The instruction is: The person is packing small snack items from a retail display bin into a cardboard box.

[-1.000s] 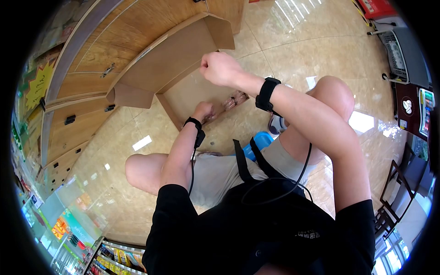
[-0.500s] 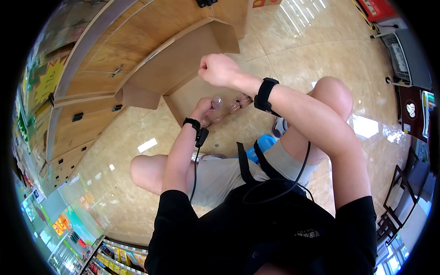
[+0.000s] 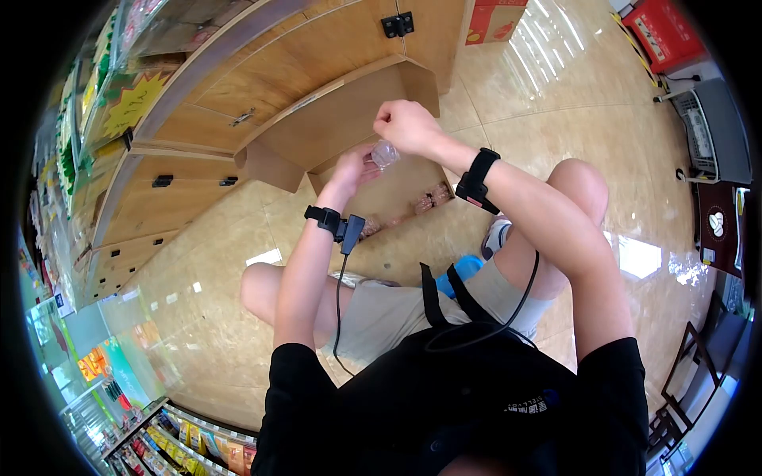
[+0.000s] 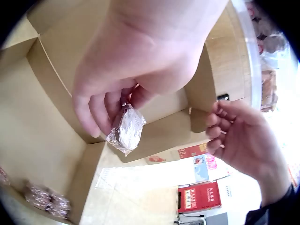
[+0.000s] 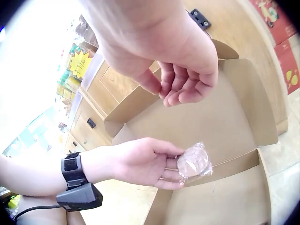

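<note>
A small round item in clear crinkled wrapping (image 5: 194, 161) is pinched between the thumb and fingers of my left hand (image 3: 354, 169), held above a shallow cardboard box (image 3: 397, 181). In the left wrist view the wrapped piece (image 4: 127, 129) hangs below the fingertips. My right hand (image 3: 409, 128) is raised over the box, just beyond the left one; its fingers (image 5: 187, 89) curl loosely with nothing visible in them. Several more wrapped pieces (image 3: 431, 198) lie along the box's near side.
The box's lid (image 3: 341, 111) stands raised against wooden cabinets (image 3: 214, 95) with black hinges. A blue object (image 3: 468, 270) is on the tiled floor between the person's legs. Shelves of packets (image 3: 175, 444) are at lower left; a grey wheeled basket (image 3: 718, 127) stands at right.
My left hand has risen from the near edge of the box with a wrapped piece and moved forward, close to the right hand. The right hand keeps its pose; the head view has shifted.
</note>
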A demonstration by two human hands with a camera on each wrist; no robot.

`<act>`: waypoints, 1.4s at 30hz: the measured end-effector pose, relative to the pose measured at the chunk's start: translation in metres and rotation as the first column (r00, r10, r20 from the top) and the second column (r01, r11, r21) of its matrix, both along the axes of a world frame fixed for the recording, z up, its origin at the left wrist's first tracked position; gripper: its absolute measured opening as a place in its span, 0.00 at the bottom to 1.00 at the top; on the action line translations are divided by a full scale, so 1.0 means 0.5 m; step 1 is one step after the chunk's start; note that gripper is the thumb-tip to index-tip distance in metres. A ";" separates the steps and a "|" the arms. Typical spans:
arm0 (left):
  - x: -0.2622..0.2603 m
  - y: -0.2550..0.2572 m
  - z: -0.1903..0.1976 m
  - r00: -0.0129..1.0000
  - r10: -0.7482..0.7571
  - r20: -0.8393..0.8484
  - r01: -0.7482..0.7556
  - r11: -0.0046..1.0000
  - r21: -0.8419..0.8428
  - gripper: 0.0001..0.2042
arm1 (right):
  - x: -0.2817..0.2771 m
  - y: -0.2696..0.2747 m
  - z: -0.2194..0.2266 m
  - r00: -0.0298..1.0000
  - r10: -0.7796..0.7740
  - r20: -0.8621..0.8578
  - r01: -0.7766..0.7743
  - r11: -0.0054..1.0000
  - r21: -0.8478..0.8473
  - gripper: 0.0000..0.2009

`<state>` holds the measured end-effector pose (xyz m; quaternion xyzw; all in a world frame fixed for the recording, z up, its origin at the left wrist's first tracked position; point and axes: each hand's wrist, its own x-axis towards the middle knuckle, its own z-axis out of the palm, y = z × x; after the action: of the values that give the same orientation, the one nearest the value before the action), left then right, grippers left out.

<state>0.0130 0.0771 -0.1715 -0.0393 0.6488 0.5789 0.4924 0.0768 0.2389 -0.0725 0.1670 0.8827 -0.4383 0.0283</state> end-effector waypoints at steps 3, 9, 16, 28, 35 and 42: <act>-0.010 -0.001 0.062 0.998 0.040 -0.042 -0.036 0.996 0.085 0.15 | -0.004 0.009 0.013 0.998 -0.045 -0.042 0.045 0.999 -0.004 0.12; -0.008 -0.036 0.174 0.990 0.086 -0.112 -0.061 0.976 0.210 0.15 | -0.008 0.017 0.046 0.981 -0.137 -0.138 0.131 0.990 -0.054 0.13; -0.003 -0.072 0.213 0.973 0.167 -0.158 -0.104 0.933 0.345 0.15 | 0.000 0.000 0.044 0.985 -0.038 -0.168 -0.009 0.963 -0.270 0.14; 0.007 -0.071 0.231 0.965 0.193 -0.179 -0.098 0.894 0.436 0.15 | 0.007 -0.019 0.037 0.982 0.065 -0.175 -0.136 0.890 -0.435 0.12; 0.010 -0.060 0.229 0.941 0.238 -0.241 -0.121 0.901 0.417 0.16 | 0.003 -0.022 0.051 0.985 0.035 -0.168 -0.117 0.849 -0.515 0.12; -0.008 -0.067 0.207 0.962 0.263 0.070 -0.259 0.806 0.532 0.16 | 0.000 -0.018 0.040 0.980 -0.012 -0.201 -0.107 0.813 -0.572 0.09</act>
<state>0.0090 0.0434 -0.0679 0.0130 0.4510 0.7992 0.3971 0.0768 0.2301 -0.0523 0.0843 0.7096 -0.6995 0.0022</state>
